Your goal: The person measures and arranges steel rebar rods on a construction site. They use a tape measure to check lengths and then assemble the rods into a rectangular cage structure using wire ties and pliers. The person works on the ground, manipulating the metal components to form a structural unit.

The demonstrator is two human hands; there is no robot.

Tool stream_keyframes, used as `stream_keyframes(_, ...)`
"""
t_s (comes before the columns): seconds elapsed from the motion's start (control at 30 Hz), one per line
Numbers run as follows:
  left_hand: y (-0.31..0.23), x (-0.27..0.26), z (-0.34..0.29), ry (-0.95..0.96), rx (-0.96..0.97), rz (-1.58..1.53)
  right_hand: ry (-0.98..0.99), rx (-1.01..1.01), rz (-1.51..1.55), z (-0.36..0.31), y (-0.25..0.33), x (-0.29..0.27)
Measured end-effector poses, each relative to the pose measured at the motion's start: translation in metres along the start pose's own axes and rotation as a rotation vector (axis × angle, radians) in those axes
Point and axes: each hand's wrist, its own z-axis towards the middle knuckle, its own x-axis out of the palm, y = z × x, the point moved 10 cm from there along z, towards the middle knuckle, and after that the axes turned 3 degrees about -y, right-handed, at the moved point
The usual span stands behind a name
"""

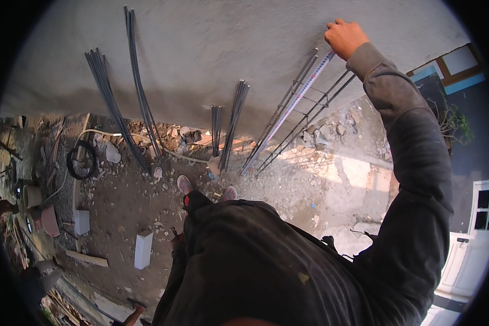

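My right hand is raised high at the upper right, fingers closed on the top end of a measuring tape. The pale tape runs straight and slanting down to the ground. It lies alongside a rebar cage, made of long steel bars joined by ties, which leans toward the grey wall. Low beside my body on the left, my left hand is small, dark and partly covered by my clothing. Its fingers cannot be made out.
Bundles of rebar lean at the grey wall. Rubble lies along its foot. A black coil, a pale hose and white blocks are on the left. Another person's leg shows at lower left; a white door stands right.
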Motion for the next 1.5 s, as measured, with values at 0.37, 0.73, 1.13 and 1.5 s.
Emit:
stream_keyframes(0.37,-0.016,0.040,0.041,-0.028,0.208,0.247,-0.017,0.024,-0.018,0.008,0.006,-0.016)
stream_keyframes(0.73,-0.009,0.010,-0.009,0.023,-0.206,-0.554,0.065,0.005,0.026,0.015,0.006,0.004)
stream_keyframes(1.13,0.077,0.065,0.024,0.011,-0.035,-0.004,0.035,0.014,0.019,0.035,0.005,-0.013)
stream_keyframes(1.5,0.036,0.037,0.002,0.012,-0.066,-0.171,0.046,0.021,0.011,0.023,0.008,-0.007)
